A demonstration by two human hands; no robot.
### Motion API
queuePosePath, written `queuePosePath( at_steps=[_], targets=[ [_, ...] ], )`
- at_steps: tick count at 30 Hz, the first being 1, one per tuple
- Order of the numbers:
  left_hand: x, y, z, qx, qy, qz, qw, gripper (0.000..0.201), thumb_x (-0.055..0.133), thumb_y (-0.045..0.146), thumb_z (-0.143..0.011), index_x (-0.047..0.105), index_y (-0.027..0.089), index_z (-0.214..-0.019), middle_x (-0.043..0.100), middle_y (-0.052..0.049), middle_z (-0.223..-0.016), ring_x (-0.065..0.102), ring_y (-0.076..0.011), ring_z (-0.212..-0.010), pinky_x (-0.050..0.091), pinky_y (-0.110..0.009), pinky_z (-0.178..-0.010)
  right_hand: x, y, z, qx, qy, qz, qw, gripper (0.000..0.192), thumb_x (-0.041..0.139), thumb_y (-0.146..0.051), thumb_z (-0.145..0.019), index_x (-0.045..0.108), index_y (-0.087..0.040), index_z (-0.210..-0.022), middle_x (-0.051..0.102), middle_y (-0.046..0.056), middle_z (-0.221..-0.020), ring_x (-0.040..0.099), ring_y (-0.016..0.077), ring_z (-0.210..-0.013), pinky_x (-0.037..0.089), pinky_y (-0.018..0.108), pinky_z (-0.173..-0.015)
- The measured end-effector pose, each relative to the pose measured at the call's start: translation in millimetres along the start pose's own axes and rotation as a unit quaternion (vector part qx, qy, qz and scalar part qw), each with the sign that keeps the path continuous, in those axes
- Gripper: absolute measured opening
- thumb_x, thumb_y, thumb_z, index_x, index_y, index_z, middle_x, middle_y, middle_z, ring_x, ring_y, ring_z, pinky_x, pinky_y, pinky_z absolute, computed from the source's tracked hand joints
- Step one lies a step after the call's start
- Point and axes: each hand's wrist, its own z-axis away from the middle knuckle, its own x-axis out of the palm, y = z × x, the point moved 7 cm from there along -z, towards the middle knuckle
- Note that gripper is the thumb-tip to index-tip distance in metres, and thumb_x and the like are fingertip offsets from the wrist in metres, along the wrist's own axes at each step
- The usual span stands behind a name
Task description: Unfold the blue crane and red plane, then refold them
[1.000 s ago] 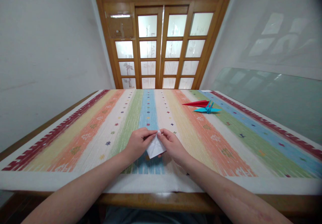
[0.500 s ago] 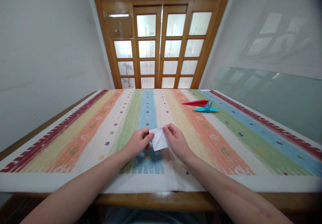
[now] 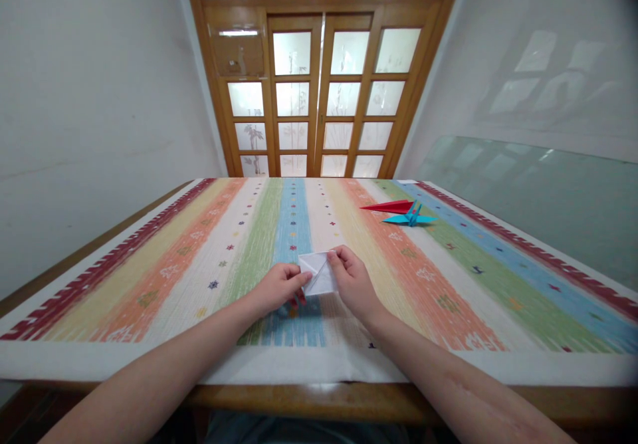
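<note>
A small folded piece of white paper (image 3: 321, 280) is held between my two hands, just above the near part of the table. Crease lines or flap edges run across its face. My left hand (image 3: 285, 286) pinches its left side, thumb lying on top and fingers underneath. On the right, my right hand (image 3: 349, 278) grips the upper right corner between thumb and fingers. The paper's underside is hidden from me.
A striped tablecloth (image 3: 189, 278) covers the table. Farther back on the right lie a blue origami crane (image 3: 411, 217) and, just behind it, a red paper plane (image 3: 389, 207). Wooden doors with glass panes (image 3: 319, 92) stand beyond the table.
My left thumb has shifted inward and down over the paper. The sheet has turned slightly, and its visible outline and flap lines differ. My right hand keeps its hold on the corner.
</note>
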Motion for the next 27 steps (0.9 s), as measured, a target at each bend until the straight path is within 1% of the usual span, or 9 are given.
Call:
queuePosePath(
  at_steps=[3,7,10,15,18,21,24,27],
  targets=[
    [-4.3,7,0,0.024,0.030,0.009,0.999,0.053,0.058,0.069,-0.082,0.058,0.016,-0.074,0.060,-0.001,-0.058,0.059,-0.0132,-0.051,0.046,-0.024,-0.047,3,2,0,0.014,-0.008,-0.023,1.000,0.032,0.055,-0.051,-0.095,0.053,-0.023,-0.080,0.054,-0.001,-0.072,0.052,0.0165,-0.063,0.043,0.028,-0.056],
    [-7.3,16,3,0.052,0.054,-0.033,0.997,0.050,0.057,0.063,-0.085,0.057,0.016,-0.069,0.060,-0.002,-0.056,0.055,-0.0118,-0.048,0.042,-0.023,-0.048,10,6,3,0.056,-0.028,-0.059,0.996,0.031,0.053,-0.054,-0.094,0.051,-0.024,-0.084,0.051,-0.003,-0.066,0.053,0.0160,-0.051,0.043,0.028,-0.043],
    [-7.3,21,6,0.065,0.061,-0.058,0.994,0.045,0.060,0.057,-0.085,0.057,0.016,-0.067,0.059,-0.001,-0.054,0.054,-0.0114,-0.048,0.041,-0.023,-0.049,10,5,5,0.055,-0.023,-0.066,0.996,0.032,0.054,-0.055,-0.093,0.052,-0.024,-0.084,0.051,-0.003,-0.066,0.053,0.0155,-0.049,0.044,0.027,-0.040],
    [-4.1,17,5,0.046,0.034,-0.061,0.997,0.042,0.066,0.055,-0.081,0.059,0.016,-0.071,0.059,-0.001,-0.054,0.053,-0.0114,-0.046,0.040,-0.023,-0.048,6,7,4,0.049,-0.008,-0.062,0.997,0.032,0.056,-0.054,-0.092,0.052,-0.024,-0.082,0.051,-0.003,-0.066,0.050,0.0142,-0.048,0.043,0.026,-0.040],
    [-1.8,7,2,0.022,0.004,-0.062,0.998,0.044,0.064,0.058,-0.082,0.060,0.016,-0.071,0.059,-0.001,-0.053,0.055,-0.0119,-0.046,0.040,-0.023,-0.047,2,9,2,0.049,0.003,-0.059,0.997,0.032,0.055,-0.055,-0.093,0.052,-0.025,-0.083,0.051,-0.003,-0.065,0.050,0.0148,-0.048,0.042,0.026,-0.039],
    [0.7,-3,0,0.005,-0.027,-0.064,0.998,0.046,0.061,0.060,-0.085,0.063,0.015,-0.075,0.062,-0.003,-0.058,0.057,-0.0126,-0.048,0.041,-0.023,-0.048,-2,8,0,0.046,0.014,-0.058,0.997,0.033,0.055,-0.055,-0.093,0.052,-0.025,-0.082,0.050,-0.003,-0.063,0.050,0.0151,-0.048,0.042,0.027,-0.039],
    [-0.4,-5,-1,0.014,-0.026,-0.058,0.998,0.046,0.061,0.060,-0.085,0.063,0.015,-0.077,0.064,-0.003,-0.064,0.058,-0.0126,-0.052,0.042,-0.023,-0.049,-3,7,-1,0.047,0.022,-0.057,0.997,0.034,0.055,-0.057,-0.093,0.052,-0.025,-0.082,0.050,-0.003,-0.063,0.050,0.0154,-0.049,0.042,0.027,-0.040],
    [-2.1,-1,-1,0.031,-0.017,-0.052,0.998,0.045,0.062,0.060,-0.085,0.062,0.015,-0.076,0.064,-0.003,-0.067,0.058,-0.0120,-0.054,0.043,-0.023,-0.051,-4,4,-1,0.046,0.032,-0.059,0.997,0.036,0.055,-0.059,-0.092,0.052,-0.024,-0.082,0.050,-0.003,-0.063,0.049,0.0155,-0.049,0.041,0.027,-0.041]
  ],
)
